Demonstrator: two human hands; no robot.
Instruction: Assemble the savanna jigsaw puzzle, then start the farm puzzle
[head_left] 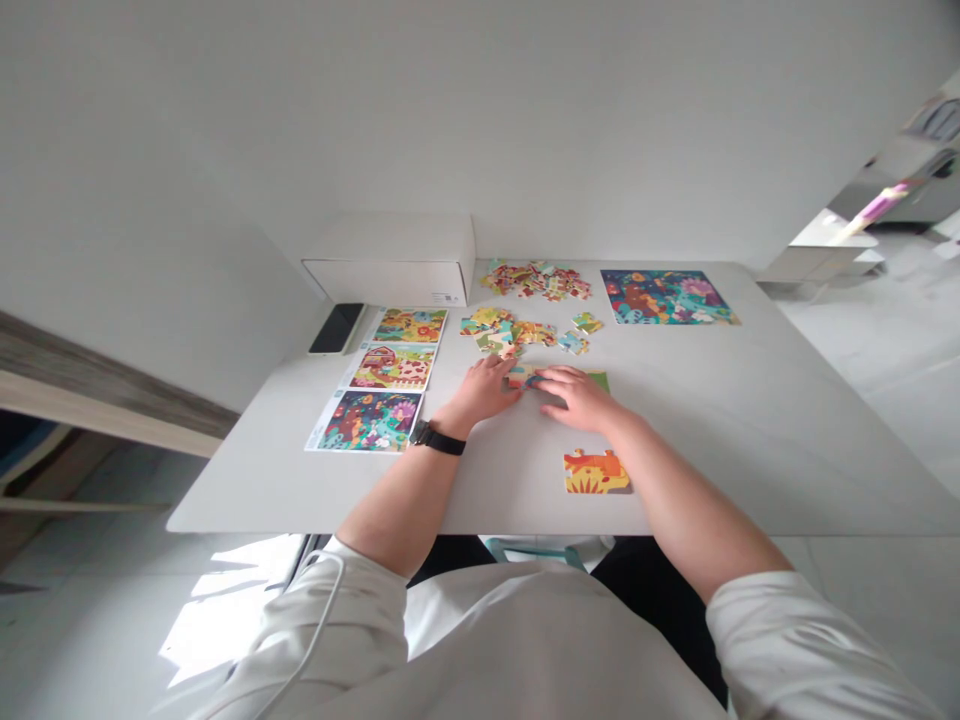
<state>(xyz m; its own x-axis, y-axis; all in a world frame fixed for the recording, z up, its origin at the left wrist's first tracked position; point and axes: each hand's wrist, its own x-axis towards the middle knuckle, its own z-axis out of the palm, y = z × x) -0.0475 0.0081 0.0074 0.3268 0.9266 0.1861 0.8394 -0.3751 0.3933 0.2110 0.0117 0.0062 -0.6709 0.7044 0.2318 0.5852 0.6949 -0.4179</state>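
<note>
On the table (750, 430), mid-width: left hand (484, 392) and right hand (577, 398) lie flat, fingers stretched, gripping nothing, fingertips pressing the puzzle pieces (525, 377) between them. Risk: uneven pressure could pop the joint; my forearm could nudge the orange section (596, 472) just beside it.

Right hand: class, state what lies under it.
A green puzzle piece pokes out beside the right hand, and colourful pieces show at its fingertips. Whatever lies beneath the palm is covered.
</note>
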